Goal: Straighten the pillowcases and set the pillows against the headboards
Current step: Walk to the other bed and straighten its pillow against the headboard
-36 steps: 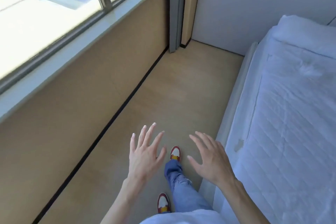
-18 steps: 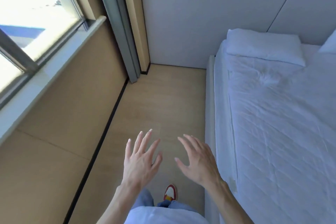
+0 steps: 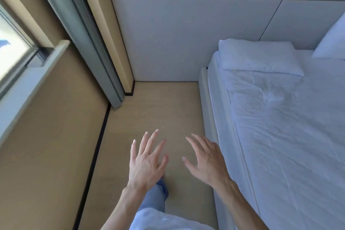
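Observation:
A white pillow (image 3: 258, 56) lies flat at the head of the bed, next to the pale padded headboard (image 3: 168, 37). A second white pillow (image 3: 332, 43) leans up at the far right edge, partly cut off. My left hand (image 3: 146, 162) and my right hand (image 3: 205, 158) hover over the floor with fingers spread and nothing in them. Both hands are well short of the pillows, left of the bed's side.
The bed (image 3: 289, 136) with a wrinkled white sheet fills the right side. A strip of tan floor (image 3: 158, 108) runs between the bed and the window wall (image 3: 46, 127). A window sill (image 3: 31, 82) and a grey curtain (image 3: 84, 30) stand at the left.
The view has swung up and right as I walk along the bed toward the headboard; the pillows and the wall corner are nearer. Both hands stay spread and empty.

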{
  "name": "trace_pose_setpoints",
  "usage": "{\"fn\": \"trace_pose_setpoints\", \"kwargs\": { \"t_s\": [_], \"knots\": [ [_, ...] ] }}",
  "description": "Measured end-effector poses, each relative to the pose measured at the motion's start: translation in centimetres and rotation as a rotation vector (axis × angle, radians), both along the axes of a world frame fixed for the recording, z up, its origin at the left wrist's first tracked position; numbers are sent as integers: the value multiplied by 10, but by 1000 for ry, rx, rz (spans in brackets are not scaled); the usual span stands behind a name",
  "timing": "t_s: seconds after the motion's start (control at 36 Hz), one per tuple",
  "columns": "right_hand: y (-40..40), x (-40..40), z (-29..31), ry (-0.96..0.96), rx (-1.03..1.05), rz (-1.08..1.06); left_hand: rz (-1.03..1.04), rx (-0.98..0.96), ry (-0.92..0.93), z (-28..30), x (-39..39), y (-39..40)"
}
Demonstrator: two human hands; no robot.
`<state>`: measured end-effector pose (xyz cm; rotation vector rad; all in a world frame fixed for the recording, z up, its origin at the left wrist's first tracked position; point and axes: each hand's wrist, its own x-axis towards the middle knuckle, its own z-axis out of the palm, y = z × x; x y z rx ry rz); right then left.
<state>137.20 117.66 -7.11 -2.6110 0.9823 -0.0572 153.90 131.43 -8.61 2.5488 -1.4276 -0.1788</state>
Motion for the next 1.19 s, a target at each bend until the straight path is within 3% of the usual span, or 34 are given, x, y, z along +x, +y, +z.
{"fn": "trace_pose_setpoints", "kwargs": {
  "t_s": [0.22, 0.53, 0.86, 1.19],
  "knots": [
    [-90, 108, 11, 39, 11, -105, -161, 0, -5, 16, 104, -107],
    [-207, 172, 14, 20, 51, -274, -230, 37, 8, 19, 203, -236],
    [-401, 225, -15, -24, 26, -357, -294, 38, 13, 12, 254, -444],
    [-630, 225, 2, -11, 29, -423, -369, 7, 3, 30, 265, -685]
  ]
}}
